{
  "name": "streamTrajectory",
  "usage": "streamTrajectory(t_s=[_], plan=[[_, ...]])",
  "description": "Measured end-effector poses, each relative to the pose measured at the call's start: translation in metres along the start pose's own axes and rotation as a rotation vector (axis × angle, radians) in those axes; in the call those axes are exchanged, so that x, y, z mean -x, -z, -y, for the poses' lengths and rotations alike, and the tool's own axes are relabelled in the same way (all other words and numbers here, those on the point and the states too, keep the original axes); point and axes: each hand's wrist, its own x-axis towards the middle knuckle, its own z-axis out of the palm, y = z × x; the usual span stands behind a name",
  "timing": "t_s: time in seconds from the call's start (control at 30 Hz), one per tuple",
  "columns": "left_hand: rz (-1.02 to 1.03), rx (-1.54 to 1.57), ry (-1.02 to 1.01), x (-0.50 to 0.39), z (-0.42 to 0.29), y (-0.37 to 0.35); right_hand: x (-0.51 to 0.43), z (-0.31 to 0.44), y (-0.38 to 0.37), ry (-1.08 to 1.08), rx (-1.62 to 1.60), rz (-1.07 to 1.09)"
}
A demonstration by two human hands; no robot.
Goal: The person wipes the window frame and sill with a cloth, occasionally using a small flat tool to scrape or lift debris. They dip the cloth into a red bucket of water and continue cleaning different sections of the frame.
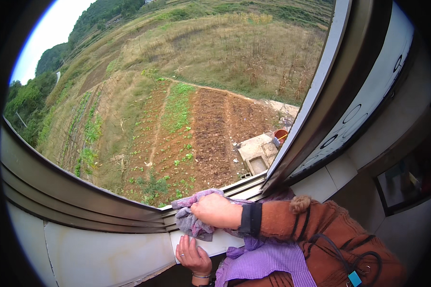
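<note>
My right hand [215, 211] is closed on a grey and pink cloth [195, 222], pressed into the corner of the metal window track [170, 219]. Part of the cloth hangs over the white tiled sill, and some of it is hidden under my forearm. A dark band circles that wrist, below a rust-coloured knitted sleeve [280, 219]. Lower down, my left hand [193, 255] rests on the edge of the sill [219, 245] with its fingers spread and nothing held. It wears a ring and a bracelet.
The sliding window panel [344, 89] with its metal frame stands at the right. White tiles [104, 254] run along the sill at left. A purple checked apron [262, 262] covers my front. Outside, far below, lie garden plots [212, 136], a concrete basin [257, 163] and a reddish bucket [281, 135].
</note>
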Motion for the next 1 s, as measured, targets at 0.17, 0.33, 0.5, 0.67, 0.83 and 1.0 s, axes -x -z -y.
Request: streamTrajectory(t_s=[0.17,0.33,0.5,0.67,0.83,1.0], plan=[[-0.042,0.176,0.001,-0.033,-0.018,0.012,0.041,-0.022,0.048,-0.067,0.203,0.225],[0.255,0.304,-0.224,-0.075,-0.05,-0.008,0.062,-0.016,0.072,-0.102,0.657,0.523],[0.296,0.28,-0.256,-0.098,-0.075,-0.027,0.048,-0.01,0.09,-0.138,0.856,0.81],[-0.036,0.225,-0.12,-0.087,-0.045,-0.003,0.094,-0.011,0.114,0.041,0.675,0.163],[0.016,-0.048,0.082,-0.068,-0.012,0.015,0.121,-0.019,0.094,-0.112,0.384,0.4],[0.031,0.084,0.036,-0.057,-0.007,0.017,0.13,-0.015,0.104,-0.122,0.242,0.318]])
